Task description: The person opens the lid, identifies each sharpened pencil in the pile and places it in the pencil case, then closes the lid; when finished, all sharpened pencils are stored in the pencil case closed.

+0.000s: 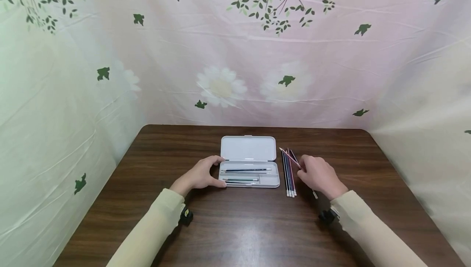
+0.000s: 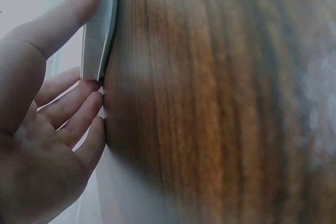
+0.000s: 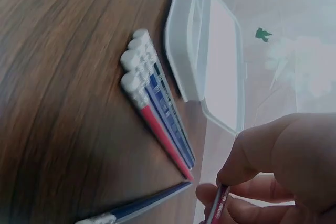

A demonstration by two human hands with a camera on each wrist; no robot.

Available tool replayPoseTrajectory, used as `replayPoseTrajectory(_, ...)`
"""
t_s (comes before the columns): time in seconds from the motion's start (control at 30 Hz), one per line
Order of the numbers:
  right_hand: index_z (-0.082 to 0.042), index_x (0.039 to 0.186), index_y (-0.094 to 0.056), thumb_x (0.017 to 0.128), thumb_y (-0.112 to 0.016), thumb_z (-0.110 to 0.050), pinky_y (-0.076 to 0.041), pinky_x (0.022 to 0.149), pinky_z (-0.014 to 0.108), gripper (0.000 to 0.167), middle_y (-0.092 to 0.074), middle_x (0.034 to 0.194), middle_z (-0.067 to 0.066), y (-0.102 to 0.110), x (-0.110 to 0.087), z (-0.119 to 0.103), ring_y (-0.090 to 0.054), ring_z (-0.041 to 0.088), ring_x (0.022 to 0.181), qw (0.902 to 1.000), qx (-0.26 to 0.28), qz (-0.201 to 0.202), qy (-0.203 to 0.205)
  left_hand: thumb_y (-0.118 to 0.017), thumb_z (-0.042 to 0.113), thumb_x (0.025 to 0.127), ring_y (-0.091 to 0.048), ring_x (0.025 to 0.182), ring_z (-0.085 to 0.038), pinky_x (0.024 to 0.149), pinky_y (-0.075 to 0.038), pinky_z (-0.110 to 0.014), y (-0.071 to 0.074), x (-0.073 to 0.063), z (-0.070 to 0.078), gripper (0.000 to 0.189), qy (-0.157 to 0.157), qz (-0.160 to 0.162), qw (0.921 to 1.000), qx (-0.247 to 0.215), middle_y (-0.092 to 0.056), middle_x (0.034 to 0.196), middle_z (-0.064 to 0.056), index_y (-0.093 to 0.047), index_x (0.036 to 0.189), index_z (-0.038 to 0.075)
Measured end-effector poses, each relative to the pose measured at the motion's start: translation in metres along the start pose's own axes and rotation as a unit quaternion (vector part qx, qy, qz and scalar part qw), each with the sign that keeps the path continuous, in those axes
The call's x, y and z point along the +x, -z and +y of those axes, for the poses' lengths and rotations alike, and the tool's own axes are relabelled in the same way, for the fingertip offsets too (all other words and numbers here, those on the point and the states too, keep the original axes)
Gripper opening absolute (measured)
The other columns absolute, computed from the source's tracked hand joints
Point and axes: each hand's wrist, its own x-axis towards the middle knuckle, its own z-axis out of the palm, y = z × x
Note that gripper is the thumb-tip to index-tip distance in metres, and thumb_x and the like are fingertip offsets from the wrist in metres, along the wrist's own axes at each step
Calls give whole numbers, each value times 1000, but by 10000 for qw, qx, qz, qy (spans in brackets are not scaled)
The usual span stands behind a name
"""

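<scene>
The head view looks forward and down from well above the surface (image 1: 243, 226), backdrop (image 1: 235, 46) included. The left wrist view sits close and low, turned sideways along the case (image 2: 98, 43); the right, also near and tilted, faces across pencils (image 3: 168, 116) – all three share the case.

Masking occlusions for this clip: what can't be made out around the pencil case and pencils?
- Head: rear part of the pinched red pencil, covered by the right hand.
- Right wrist: eraser end of the loose dark blue pencil, cut off by the bottom edge.
- Right wrist: lettering on the row of pencils, blurred.
- Left wrist: inside of the pencil case, hidden by its wall.
- Head: exact count of pencils inside, too small.
</scene>
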Motion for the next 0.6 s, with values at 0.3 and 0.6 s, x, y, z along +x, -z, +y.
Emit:
replayPoseTrajectory(0.3, -7, 105, -72, 91, -70, -10, -43, 56, 34, 14, -62, 79, 2, -6, 4, -12, -54, 18, 66, 9990, 139, 45, 413, -97, 38, 75, -55, 128, -27, 113, -43, -48, 0, 0, 1, 86, -4, 4, 10000, -5, -61, 138, -9, -57, 146, 11)
replayPoseTrajectory(0.6, -13, 98, -75, 88, -70, -5, -47, 62, 37, 14, -62, 83, 0, -15, 7, -25, -54, 17, 75, 9938, -73, 0, 1111, -97, 40, 75, -55, 128, -27, 114, -43, -49, 0, 0, 0, 87, -4, -5, 10000, 16, -60, 138, -9, -56, 146, 12)
